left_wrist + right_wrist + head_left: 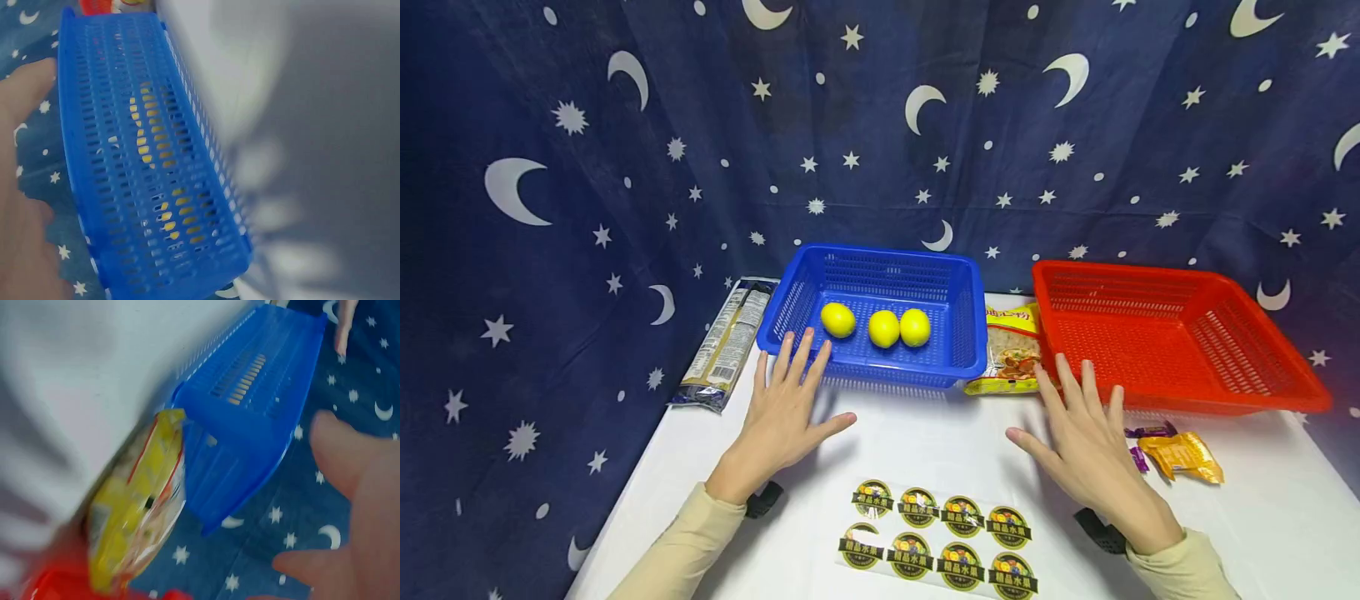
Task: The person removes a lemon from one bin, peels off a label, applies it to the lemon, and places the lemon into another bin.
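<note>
There are two baskets, one blue basket (880, 275) and one red basket (1172, 333), and three yellow lemons (883, 327) sit inside the blue one. Eight round stickers (936, 537) lie on one sheet in two rows of four. There are two big food bags, a long dark noodle bag (726, 342) and a yellow snack bag (1011, 354), plus one small gold candy packet (1183, 456) and two little purple candies (1146, 433), and two hands, the left hand (786, 412) and the right hand (1086, 446).

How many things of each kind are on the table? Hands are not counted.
Lemons: 3
Baskets: 2
Snack bags: 2
Small wrapped snacks: 2
Sticker sheets: 1
Total: 10
</note>
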The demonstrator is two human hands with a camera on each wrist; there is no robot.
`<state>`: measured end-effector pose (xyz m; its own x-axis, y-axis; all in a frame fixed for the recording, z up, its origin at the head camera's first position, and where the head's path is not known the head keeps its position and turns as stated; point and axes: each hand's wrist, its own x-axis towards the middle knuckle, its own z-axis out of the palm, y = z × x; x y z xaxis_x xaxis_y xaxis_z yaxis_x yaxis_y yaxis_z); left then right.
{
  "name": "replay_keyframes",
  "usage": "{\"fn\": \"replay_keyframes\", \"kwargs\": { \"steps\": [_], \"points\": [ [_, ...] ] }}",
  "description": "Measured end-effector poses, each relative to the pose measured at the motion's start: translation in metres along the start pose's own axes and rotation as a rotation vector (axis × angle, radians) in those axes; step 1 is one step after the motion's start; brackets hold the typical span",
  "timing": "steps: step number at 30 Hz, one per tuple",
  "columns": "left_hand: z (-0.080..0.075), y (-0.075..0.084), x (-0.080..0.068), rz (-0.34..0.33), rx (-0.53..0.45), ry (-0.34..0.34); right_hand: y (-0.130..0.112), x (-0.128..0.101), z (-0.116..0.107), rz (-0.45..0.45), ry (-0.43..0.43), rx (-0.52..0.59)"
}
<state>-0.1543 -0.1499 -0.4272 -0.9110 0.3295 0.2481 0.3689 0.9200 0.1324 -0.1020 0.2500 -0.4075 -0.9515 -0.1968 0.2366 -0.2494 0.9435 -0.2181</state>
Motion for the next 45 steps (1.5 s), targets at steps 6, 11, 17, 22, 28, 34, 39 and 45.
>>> {"fn": "replay_keyframes", "kwargs": {
  "steps": [6,11,17,22,28,34,39,45],
  "points": [
    [-0.034,-0.021,0.04,0.116,-0.064,0.023,-0.015,0.042,0.004,-0.102,0.047,0.06],
    [-0.063,-0.04,0.098,0.218,-0.092,-0.144,-0.026,0.076,0.013,-0.135,0.027,0.048],
    [-0.061,-0.056,0.168,0.275,-0.008,-0.398,-0.027,0.084,0.026,-0.12,0.0,0.018],
    [-0.054,-0.058,0.2,0.253,0.058,-0.586,-0.028,0.082,0.029,-0.128,0.03,0.026],
    [-0.038,-0.056,0.216,0.247,0.08,-0.694,-0.031,0.082,0.03,-0.097,0.011,0.052],
    [-0.019,-0.058,0.221,0.196,0.069,-0.697,-0.033,0.081,0.032,-0.084,-0.003,0.07],
    [-0.013,-0.058,0.218,0.169,0.042,-0.691,-0.034,0.08,0.033,-0.075,-0.009,0.087],
    [-0.01,-0.06,0.217,0.167,0.018,-0.666,-0.036,0.079,0.034,-0.059,-0.022,0.102]
  ]
}}
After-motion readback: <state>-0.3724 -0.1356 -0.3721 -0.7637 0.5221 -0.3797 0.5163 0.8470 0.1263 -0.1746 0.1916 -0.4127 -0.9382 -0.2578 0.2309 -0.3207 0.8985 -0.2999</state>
